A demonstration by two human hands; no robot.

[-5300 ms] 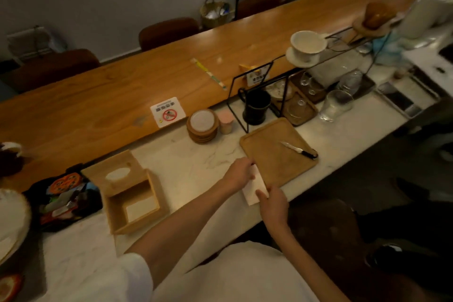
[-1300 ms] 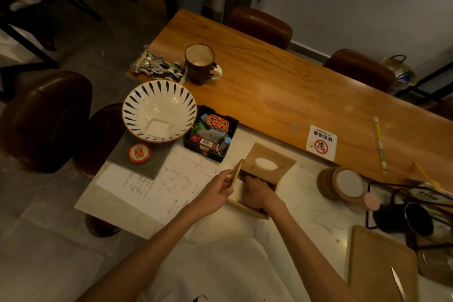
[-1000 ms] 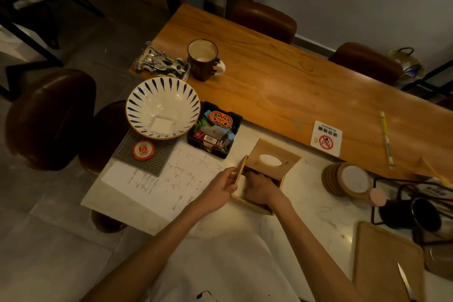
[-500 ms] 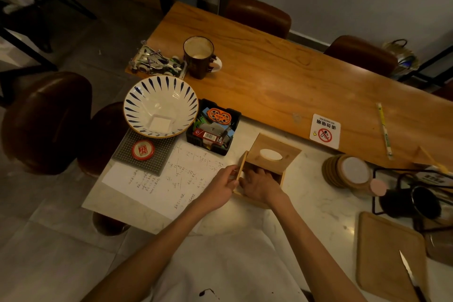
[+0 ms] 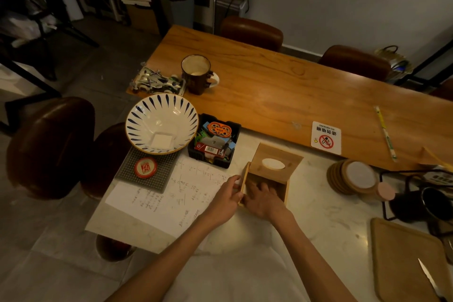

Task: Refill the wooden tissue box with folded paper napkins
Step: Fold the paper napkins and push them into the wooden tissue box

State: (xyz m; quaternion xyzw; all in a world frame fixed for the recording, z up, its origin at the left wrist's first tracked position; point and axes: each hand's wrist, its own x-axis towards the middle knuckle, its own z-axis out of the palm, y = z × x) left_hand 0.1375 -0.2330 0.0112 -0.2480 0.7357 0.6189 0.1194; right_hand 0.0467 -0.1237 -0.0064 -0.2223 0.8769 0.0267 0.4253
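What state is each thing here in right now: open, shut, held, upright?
wooden tissue box: open on top.
lid: off the opening, at the box's far side.
left hand: pinches the box's left wall.
right hand: fingers flat inside the box.
bowl: upright, a white square inside.
mug: upright.
knife: lying flat on the cutting board.

Wht top [image 5: 235,279], L + R forearms [image 5: 171,255] bare
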